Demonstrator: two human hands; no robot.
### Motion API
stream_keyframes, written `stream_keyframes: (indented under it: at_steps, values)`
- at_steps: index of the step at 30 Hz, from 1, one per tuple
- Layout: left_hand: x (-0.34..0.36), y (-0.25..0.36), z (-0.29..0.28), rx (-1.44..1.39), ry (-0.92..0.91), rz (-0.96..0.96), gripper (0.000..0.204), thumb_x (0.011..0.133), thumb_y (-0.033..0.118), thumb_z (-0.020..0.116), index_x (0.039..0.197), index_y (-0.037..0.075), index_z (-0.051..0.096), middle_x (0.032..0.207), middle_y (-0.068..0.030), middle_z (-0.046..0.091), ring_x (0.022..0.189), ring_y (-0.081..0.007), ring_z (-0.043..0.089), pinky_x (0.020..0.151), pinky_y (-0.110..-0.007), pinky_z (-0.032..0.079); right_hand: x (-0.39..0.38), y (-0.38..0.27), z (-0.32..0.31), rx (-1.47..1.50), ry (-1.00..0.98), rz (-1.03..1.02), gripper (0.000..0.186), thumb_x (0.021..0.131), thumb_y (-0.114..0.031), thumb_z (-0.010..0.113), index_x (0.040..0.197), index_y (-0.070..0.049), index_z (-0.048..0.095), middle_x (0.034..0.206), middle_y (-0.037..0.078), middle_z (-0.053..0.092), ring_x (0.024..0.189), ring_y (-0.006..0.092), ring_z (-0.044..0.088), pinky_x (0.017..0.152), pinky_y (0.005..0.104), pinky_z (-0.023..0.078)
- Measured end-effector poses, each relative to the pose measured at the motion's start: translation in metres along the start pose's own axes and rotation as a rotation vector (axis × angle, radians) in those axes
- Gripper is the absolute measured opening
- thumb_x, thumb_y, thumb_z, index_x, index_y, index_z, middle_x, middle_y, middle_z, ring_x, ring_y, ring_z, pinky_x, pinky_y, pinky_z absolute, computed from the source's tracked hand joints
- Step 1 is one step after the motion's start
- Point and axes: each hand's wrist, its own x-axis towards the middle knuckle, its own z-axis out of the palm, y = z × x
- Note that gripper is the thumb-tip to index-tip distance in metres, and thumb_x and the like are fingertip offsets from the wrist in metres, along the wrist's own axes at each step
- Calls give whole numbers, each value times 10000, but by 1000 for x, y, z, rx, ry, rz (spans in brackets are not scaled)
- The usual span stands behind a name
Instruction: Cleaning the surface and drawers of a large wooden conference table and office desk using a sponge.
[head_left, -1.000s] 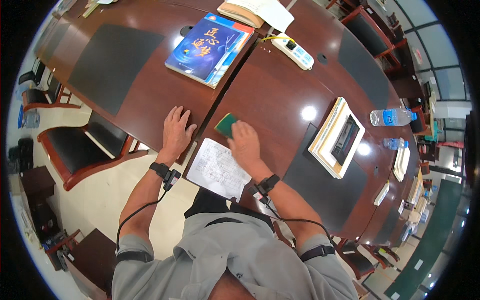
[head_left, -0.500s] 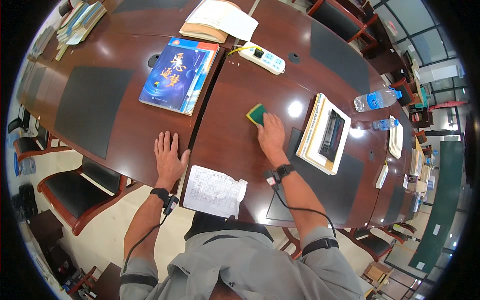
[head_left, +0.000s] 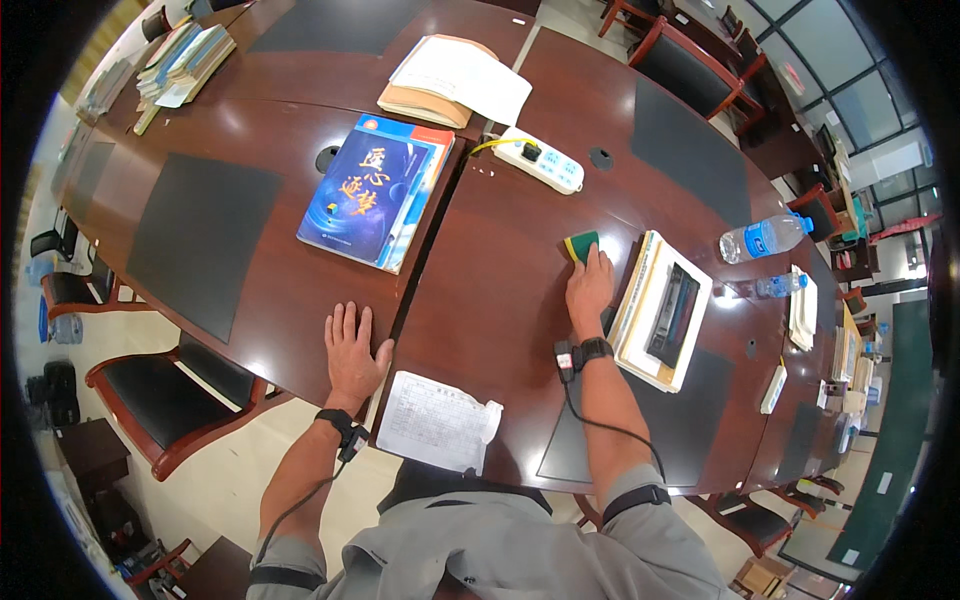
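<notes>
My right hand (head_left: 590, 292) presses a green and yellow sponge (head_left: 581, 246) onto the dark red wooden table (head_left: 500, 290), just left of a stack of papers. The fingers lie over the sponge's near half. My left hand (head_left: 353, 352) rests flat on the table near its front edge, fingers spread, holding nothing. A printed sheet of paper (head_left: 436, 421) lies between my arms at the table's edge. Both wrists wear black bands with cables.
A blue book (head_left: 376, 192), a white power strip (head_left: 541, 159), an open folder (head_left: 455, 80) and a paper stack with a dark tablet (head_left: 668, 311) lie on the table. Two water bottles (head_left: 765, 238) stand right. Black desk mats (head_left: 200, 243) and chairs (head_left: 160, 400) surround it.
My right hand has slid the sponge away from me and to the right, from beside the printed sheet up to the paper stack. My left hand stayed flat on the table.
</notes>
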Motion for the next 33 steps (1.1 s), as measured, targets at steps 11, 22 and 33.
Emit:
stream_keyframes:
  at_steps: [11,22,33]
  values:
    - [-1,-3,-2,-35,-61,-20,657,816,277,701,1365,-1,471,1457,-259,373,1388,-438,283,1153,-564,206,73,-136,61,149,-44,-303,430,855,-106,623,1269,-18,547,1259,185,568,1203,363,508,1052,432,380]
    - [-1,-4,3,16,-40,-14,665,811,309,700,1362,10,479,1440,-246,406,1380,-425,311,1153,-549,217,41,-138,55,170,-102,-471,451,852,-128,641,1281,-34,540,1263,167,562,1197,358,510,1053,425,387]
    - [-5,2,0,51,-23,38,624,856,299,657,1369,-7,476,1431,-264,413,1375,-434,318,1153,-539,216,42,11,6,-18,-84,88,403,909,-163,582,1279,-7,556,1187,168,599,1163,360,537,1026,442,399]
